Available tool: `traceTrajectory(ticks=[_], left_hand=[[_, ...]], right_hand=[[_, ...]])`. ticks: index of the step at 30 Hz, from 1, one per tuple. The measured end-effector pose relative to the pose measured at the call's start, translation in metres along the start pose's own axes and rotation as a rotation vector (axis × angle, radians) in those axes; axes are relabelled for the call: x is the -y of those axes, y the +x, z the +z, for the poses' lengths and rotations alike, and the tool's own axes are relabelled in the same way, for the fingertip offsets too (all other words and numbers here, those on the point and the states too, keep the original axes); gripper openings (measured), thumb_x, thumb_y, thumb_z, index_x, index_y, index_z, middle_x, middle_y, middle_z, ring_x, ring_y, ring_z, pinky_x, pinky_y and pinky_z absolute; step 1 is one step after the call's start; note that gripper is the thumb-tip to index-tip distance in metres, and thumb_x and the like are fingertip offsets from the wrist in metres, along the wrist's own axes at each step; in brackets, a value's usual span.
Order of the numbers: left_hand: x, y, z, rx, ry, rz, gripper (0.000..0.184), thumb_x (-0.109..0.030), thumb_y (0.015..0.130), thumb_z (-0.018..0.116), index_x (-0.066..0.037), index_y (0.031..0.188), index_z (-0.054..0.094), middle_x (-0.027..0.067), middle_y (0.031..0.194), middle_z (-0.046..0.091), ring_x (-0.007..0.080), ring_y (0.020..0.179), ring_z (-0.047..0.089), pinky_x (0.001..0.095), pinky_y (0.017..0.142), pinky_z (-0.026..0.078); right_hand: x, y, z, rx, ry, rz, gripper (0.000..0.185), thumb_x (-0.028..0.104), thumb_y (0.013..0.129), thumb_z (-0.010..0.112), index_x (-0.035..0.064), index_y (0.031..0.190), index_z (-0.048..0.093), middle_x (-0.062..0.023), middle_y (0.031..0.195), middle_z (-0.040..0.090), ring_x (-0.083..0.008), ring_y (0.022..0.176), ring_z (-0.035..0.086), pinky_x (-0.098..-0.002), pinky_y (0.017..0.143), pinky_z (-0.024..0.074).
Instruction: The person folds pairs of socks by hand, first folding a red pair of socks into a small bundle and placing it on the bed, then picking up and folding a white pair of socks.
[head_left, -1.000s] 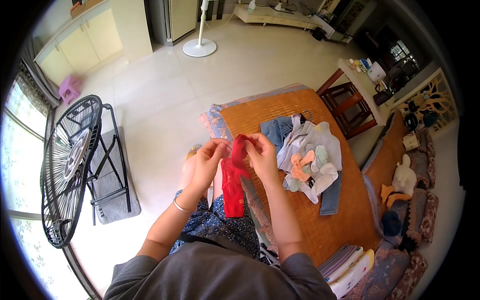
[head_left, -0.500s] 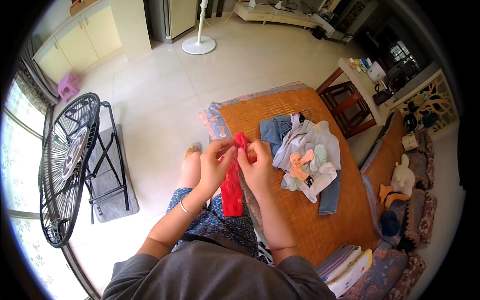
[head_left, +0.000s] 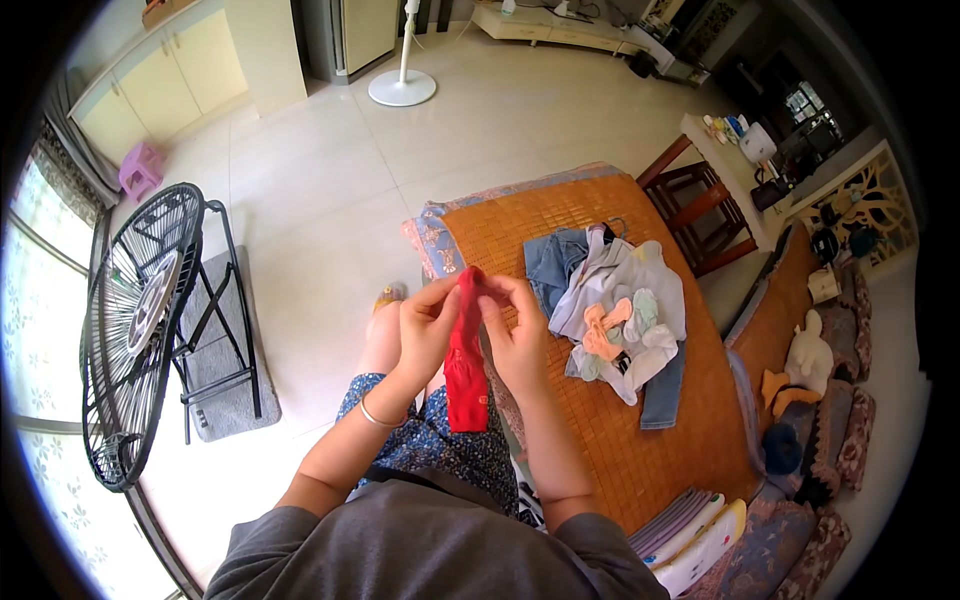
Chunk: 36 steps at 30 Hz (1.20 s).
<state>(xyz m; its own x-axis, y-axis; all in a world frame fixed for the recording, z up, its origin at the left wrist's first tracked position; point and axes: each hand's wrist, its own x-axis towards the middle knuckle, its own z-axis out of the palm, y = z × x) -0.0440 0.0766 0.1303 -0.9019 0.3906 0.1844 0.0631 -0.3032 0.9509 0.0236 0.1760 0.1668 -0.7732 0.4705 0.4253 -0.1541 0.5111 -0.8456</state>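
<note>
A red sock [head_left: 466, 365] hangs lengthwise in front of my lap, its top end between my two hands. My left hand [head_left: 428, 320], with a bangle at the wrist, pinches the upper left edge of the sock between thumb and fingers. On the other side, my right hand [head_left: 515, 318] has its thumb and index finger closed at the sock's upper right edge. Whether the red cloth is one sock or two laid together, I cannot tell. To the right lies a heap of clothes: a pale shirt [head_left: 655, 270], blue jeans [head_left: 662, 395] and small peach socks [head_left: 602, 335].
The clothes lie on a woven mat [head_left: 600, 460] over a low bed or couch. Folded cloths [head_left: 690, 535] are stacked near my right side. A black folding chair [head_left: 150, 310] stands at left, a white fan base [head_left: 402, 88] ahead, and a wooden stool [head_left: 700, 210] beyond the mat.
The red sock's top, bunched between my fingers before, is now straightened and hangs smoother. My hands stay at about the same place.
</note>
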Motion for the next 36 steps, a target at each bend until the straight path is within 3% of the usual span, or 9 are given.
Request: traceTrajectory(ticks=[5, 10, 15, 17, 18, 23, 25, 34, 36], left_hand=[[0.001, 0.001, 0.003, 0.005, 0.134, 0.111, 0.019, -0.001, 0.089, 0.054, 0.003, 0.106, 0.063, 0.0029, 0.091, 0.066, 0.0056, 0.081, 0.058, 0.0189, 0.069, 0.048], [0.014, 0.012, -0.011, -0.102, 0.043, 0.039, 0.018, -0.003, 0.090, 0.054, 0.004, 0.104, 0.063, 0.0046, 0.090, 0.066, 0.0054, 0.077, 0.058, 0.0188, 0.065, 0.048], [0.008, 0.014, -0.008, 0.037, -0.043, -0.083, 0.014, -0.006, 0.091, 0.054, 0.003, 0.101, 0.058, 0.0003, 0.084, 0.060, 0.0038, 0.076, 0.055, 0.0179, 0.065, 0.046], [0.010, 0.015, -0.008, 0.094, -0.089, -0.125, 0.013, -0.006, 0.091, 0.054, 0.003, 0.100, 0.056, -0.0009, 0.082, 0.058, 0.0034, 0.076, 0.054, 0.0176, 0.065, 0.045], [0.008, 0.014, -0.009, 0.117, -0.041, -0.114, 0.012, -0.007, 0.091, 0.055, 0.002, 0.099, 0.055, -0.0013, 0.082, 0.058, 0.0033, 0.077, 0.054, 0.0181, 0.065, 0.045], [0.004, 0.010, -0.007, 0.170, 0.000, -0.097, 0.011, -0.008, 0.088, 0.060, 0.000, 0.095, 0.056, -0.0010, 0.083, 0.059, 0.0031, 0.077, 0.054, 0.0185, 0.065, 0.045], [0.007, 0.013, -0.012, 0.160, -0.192, -0.206, 0.011, -0.007, 0.087, 0.061, 0.001, 0.094, 0.059, 0.0008, 0.085, 0.060, 0.0041, 0.080, 0.055, 0.0187, 0.068, 0.045], [0.006, 0.020, -0.025, 0.221, -0.010, -0.032, 0.013, -0.005, 0.087, 0.061, 0.003, 0.095, 0.066, 0.0026, 0.083, 0.065, 0.0084, 0.075, 0.058, 0.0205, 0.068, 0.047], [-0.002, 0.020, -0.024, 0.210, 0.022, -0.041, 0.013, -0.004, 0.087, 0.060, 0.004, 0.096, 0.065, 0.0036, 0.083, 0.066, 0.0080, 0.076, 0.058, 0.0206, 0.068, 0.047]], right_hand=[[-0.008, 0.001, -0.001, 0.031, -0.123, -0.074, 0.012, 0.010, 0.090, 0.058, -0.0022, 0.090, 0.056, -0.0069, 0.085, 0.059, -0.0144, 0.081, 0.056, -0.0260, 0.075, 0.0434], [-0.013, -0.002, -0.005, -0.089, 0.380, 0.172, 0.011, 0.011, 0.093, 0.054, 0.0004, 0.093, 0.052, -0.0010, 0.082, 0.053, -0.0085, 0.078, 0.051, -0.0234, 0.071, 0.0415], [-0.017, 0.002, -0.001, -0.171, 0.343, 0.209, 0.019, 0.020, 0.096, 0.050, 0.0008, 0.093, 0.051, 0.0003, 0.081, 0.052, -0.0060, 0.074, 0.047, -0.0197, 0.068, 0.0395], [-0.015, 0.002, 0.001, -0.079, 0.453, 0.318, 0.020, 0.019, 0.094, 0.053, -0.0005, 0.093, 0.054, -0.0019, 0.082, 0.057, -0.0058, 0.076, 0.051, -0.0209, 0.068, 0.0417], [-0.018, 0.000, -0.005, 0.006, 0.323, 0.321, 0.022, 0.020, 0.094, 0.054, -0.0012, 0.092, 0.057, -0.0012, 0.080, 0.058, -0.0055, 0.074, 0.052, -0.0208, 0.066, 0.0421], [-0.022, -0.002, 0.001, -0.106, 0.314, 0.224, 0.020, 0.019, 0.093, 0.056, -0.0010, 0.087, 0.055, 0.0008, 0.076, 0.057, -0.0046, 0.069, 0.051, -0.0202, 0.061, 0.0419], [-0.021, -0.003, 0.000, -0.104, 0.328, 0.220, 0.019, 0.017, 0.092, 0.057, -0.0007, 0.086, 0.054, 0.0010, 0.075, 0.057, -0.0044, 0.068, 0.050, -0.0200, 0.060, 0.0418], [-0.022, -0.003, -0.006, -0.060, 0.474, 0.238, 0.018, 0.016, 0.087, 0.064, 0.0012, 0.088, 0.054, 0.0027, 0.079, 0.053, -0.0049, 0.072, 0.047, -0.0189, 0.066, 0.0392], [-0.017, -0.001, -0.013, 0.096, 0.390, 0.273, 0.017, 0.014, 0.087, 0.064, -0.0008, 0.089, 0.056, 0.0012, 0.081, 0.054, -0.0057, 0.075, 0.049, -0.0192, 0.069, 0.0402]])
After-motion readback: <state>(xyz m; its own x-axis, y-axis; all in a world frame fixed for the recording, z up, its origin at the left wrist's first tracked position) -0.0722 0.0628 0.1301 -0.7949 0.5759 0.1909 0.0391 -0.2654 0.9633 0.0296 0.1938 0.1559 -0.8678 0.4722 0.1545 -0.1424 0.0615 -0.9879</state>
